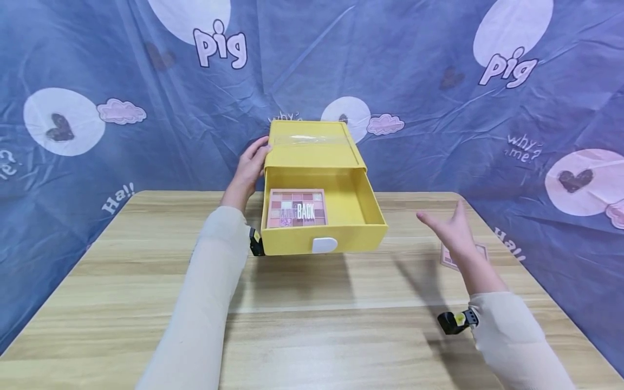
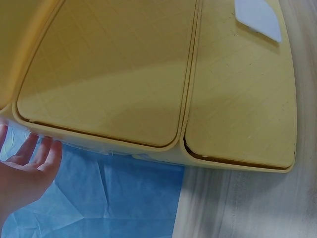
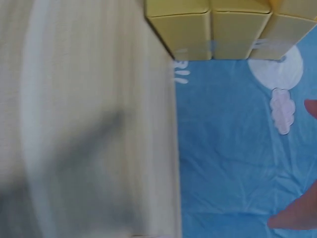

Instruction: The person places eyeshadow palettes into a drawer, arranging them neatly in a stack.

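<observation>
A yellow drawer box stands at the far middle of the wooden counter, its drawer pulled out toward the person, with a white pull tab on the drawer front. Inside the drawer, against its left wall, lies an eyeshadow palette showing pink and brown pans and the word "BACK". At nine o'clock of the box, the left hand rests flat against the box's left side, its grip released with fingers straight; the left wrist view shows those fingers at the box's edge. At three o'clock of the drawer, well apart from it, the right hand hovers above the counter with fingers spread, grasping nothing. Just under that hand, a second pink palette lies on the counter, mostly hidden by the hand. Behind the counter, at twelve o'clock, hangs a blue cloth backdrop printed with "pig", hearts and clouds.
</observation>
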